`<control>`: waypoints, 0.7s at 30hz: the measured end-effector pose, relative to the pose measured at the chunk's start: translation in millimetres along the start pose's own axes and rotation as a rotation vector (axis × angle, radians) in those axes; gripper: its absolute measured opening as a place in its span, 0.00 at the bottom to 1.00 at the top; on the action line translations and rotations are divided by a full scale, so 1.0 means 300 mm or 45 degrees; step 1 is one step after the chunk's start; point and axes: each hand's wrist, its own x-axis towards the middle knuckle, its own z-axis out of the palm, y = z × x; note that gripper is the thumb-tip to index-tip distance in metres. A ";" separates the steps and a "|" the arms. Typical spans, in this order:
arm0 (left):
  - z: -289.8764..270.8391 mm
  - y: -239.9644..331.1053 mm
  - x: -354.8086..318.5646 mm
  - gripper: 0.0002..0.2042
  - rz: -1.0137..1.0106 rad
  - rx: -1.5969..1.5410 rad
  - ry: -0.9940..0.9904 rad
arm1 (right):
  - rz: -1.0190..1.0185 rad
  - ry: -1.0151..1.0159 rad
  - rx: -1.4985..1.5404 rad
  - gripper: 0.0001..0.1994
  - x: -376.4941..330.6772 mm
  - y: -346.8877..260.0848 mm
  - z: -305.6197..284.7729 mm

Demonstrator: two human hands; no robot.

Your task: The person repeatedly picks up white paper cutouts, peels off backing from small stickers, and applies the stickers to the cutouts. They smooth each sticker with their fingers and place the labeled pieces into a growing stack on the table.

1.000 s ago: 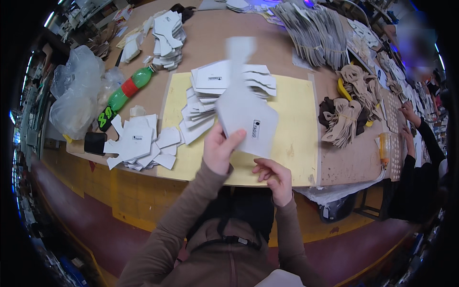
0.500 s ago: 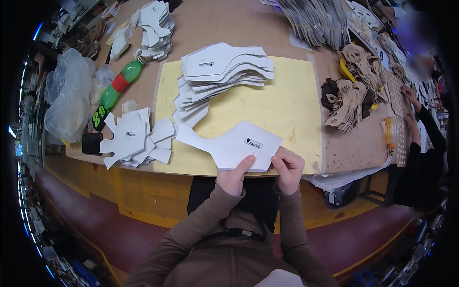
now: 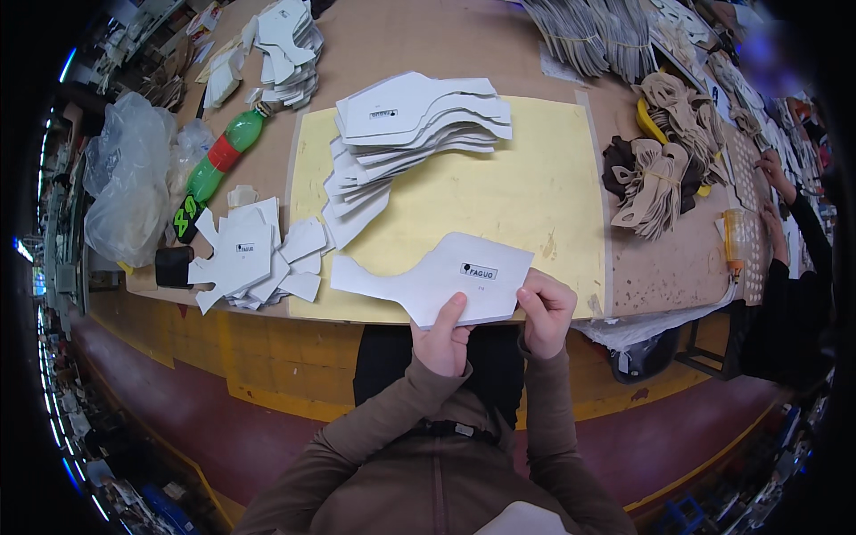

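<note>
A flat white cut piece [image 3: 428,273], with a narrow curved arm at its left end and a small dark printed mark, is held just above the near edge of the yellow sheet [image 3: 499,196]. My left hand [image 3: 441,341] grips its lower edge, thumb on top and fingers beneath. At the right edge, my right hand [image 3: 547,314] pinches it between thumb and curled fingers. Beyond it lies a fanned stack of similar white pieces [image 3: 383,116], curving down to the left. A looser pile of smaller white pieces [image 3: 239,259] rests left of the sheet.
On the left are a green bottle [image 3: 209,174] with a red band, a clear plastic bag [image 3: 129,178] and more white pieces [image 3: 287,53]. Grey bundles [image 3: 593,36] and beige bundles [image 3: 655,183] lie right. A co-worker's hands [image 3: 776,192] work at the far right.
Both hands and the white piece have shifted slightly right and toward me. My right hand now sits a little higher along the piece's right edge. The stacks stay as they were.
</note>
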 end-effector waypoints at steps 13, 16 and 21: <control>-0.003 -0.003 -0.011 0.22 0.015 -0.031 -0.021 | -0.042 -0.048 -0.048 0.06 0.008 0.000 0.001; -0.025 -0.021 -0.013 0.24 -0.023 -0.052 -0.039 | 0.067 -0.001 -0.082 0.04 0.008 0.001 0.012; -0.093 -0.003 -0.059 0.16 -0.728 0.052 -0.439 | 0.479 0.094 -0.153 0.06 0.031 -0.010 0.020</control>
